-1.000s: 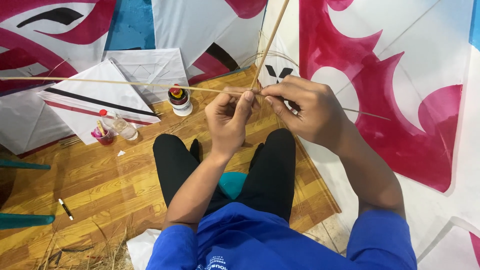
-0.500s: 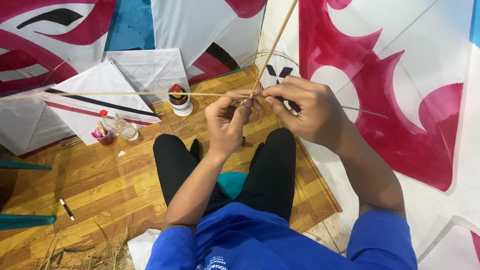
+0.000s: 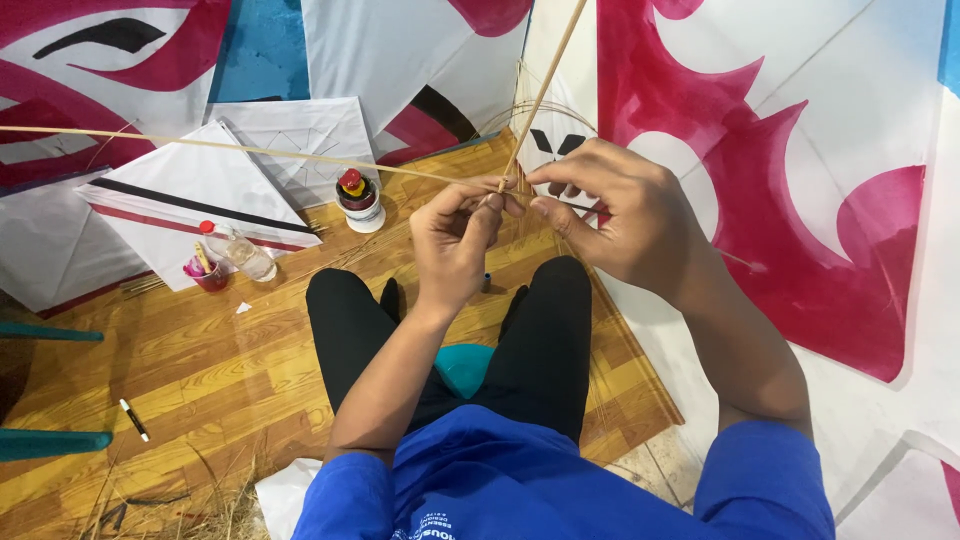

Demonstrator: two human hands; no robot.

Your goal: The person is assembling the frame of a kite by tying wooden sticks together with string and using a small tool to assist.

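Note:
Two thin bamboo sticks cross in front of me. One stick (image 3: 200, 145) runs level out to the left; the other stick (image 3: 548, 80) rises up and to the right. My left hand (image 3: 455, 240) pinches the crossing point from below. My right hand (image 3: 610, 215) grips the same joint from the right, fingertips touching the left hand's. Fine thread at the joint is too small to make out. My black-trousered legs (image 3: 450, 330) are folded under the hands.
A thread spool in a white cup (image 3: 357, 200) stands on the wooden floor (image 3: 200, 350). A plastic bottle (image 3: 238, 250) and a small pink cup (image 3: 203, 272) lie to the left. White and red kites (image 3: 800, 150) surround me. A marker (image 3: 133, 420) lies near left.
The level stick's far end has dipped and shifted a little as both hands work at the joint. The hands stay together at the crossing.

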